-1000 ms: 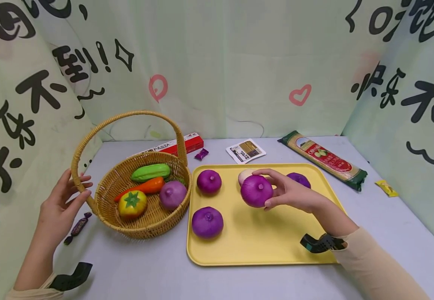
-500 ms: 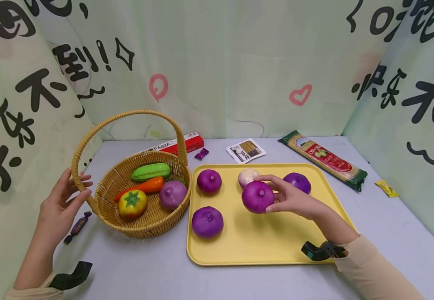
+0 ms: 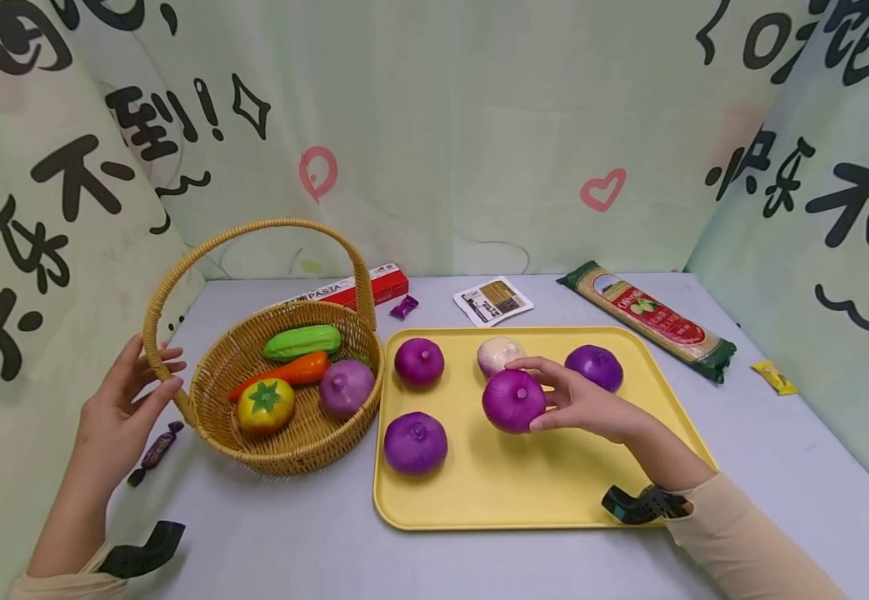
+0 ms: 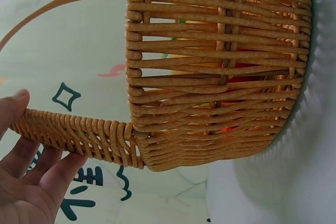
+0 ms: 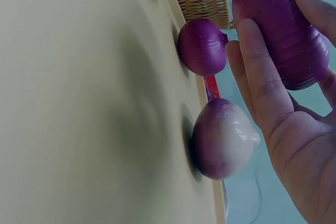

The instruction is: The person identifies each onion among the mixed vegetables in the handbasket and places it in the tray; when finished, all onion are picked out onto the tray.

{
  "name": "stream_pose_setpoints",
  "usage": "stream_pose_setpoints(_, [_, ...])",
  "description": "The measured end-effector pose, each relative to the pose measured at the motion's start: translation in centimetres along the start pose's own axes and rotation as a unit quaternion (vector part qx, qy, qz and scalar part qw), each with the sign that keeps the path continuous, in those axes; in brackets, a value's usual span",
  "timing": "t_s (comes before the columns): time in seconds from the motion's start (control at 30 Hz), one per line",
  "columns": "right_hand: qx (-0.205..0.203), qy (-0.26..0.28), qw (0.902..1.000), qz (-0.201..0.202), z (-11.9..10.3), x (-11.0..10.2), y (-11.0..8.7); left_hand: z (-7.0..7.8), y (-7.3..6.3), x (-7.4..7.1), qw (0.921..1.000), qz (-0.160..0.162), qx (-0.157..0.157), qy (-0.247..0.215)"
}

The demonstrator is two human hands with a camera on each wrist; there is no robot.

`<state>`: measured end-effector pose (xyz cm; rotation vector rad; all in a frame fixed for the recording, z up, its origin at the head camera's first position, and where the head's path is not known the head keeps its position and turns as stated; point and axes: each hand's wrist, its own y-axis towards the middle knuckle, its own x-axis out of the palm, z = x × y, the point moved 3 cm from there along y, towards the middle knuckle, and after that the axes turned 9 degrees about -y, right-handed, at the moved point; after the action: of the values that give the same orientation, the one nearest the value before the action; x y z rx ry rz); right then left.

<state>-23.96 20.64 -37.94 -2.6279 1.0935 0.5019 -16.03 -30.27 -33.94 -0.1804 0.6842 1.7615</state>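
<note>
My right hand (image 3: 576, 402) pinches a purple onion (image 3: 513, 402) between thumb and fingers, and holds it above the yellow tray (image 3: 494, 492). In the right wrist view, the held onion (image 5: 281, 30) is apart from the tray surface. A pale onion (image 3: 498, 356) sits just behind it. Other purple onions (image 3: 415, 443) rest on the tray, at the left and at the back right. My left hand (image 3: 122, 417) grips the wicker basket's handle (image 4: 79, 135), thumb on one side and fingers on the other. The basket (image 3: 284, 458) stands left of the tray.
In the basket lie a green cucumber-like vegetable (image 3: 302, 342), a carrot (image 3: 292, 375), a yellow tomato (image 3: 265, 407) and a light purple onion (image 3: 347, 389). Behind are a pasta box (image 3: 385, 286), a white packet (image 3: 492, 302) and a green-ended pasta bag (image 3: 651, 321). Wrapped candies (image 3: 155, 454) lie around.
My right hand has brought the purple onion slightly toward me, uncovering more of the pale onion and the back right one. The left hand keeps its place on the basket handle.
</note>
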Motion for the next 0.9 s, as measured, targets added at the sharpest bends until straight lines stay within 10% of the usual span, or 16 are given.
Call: stream_pose_setpoints(0.9, [0.014,-0.008,0.9983,-0.055,3.5,0.6,0.4,0.0,0.1,0.0,1.0000,0.002,0.007,0.000])
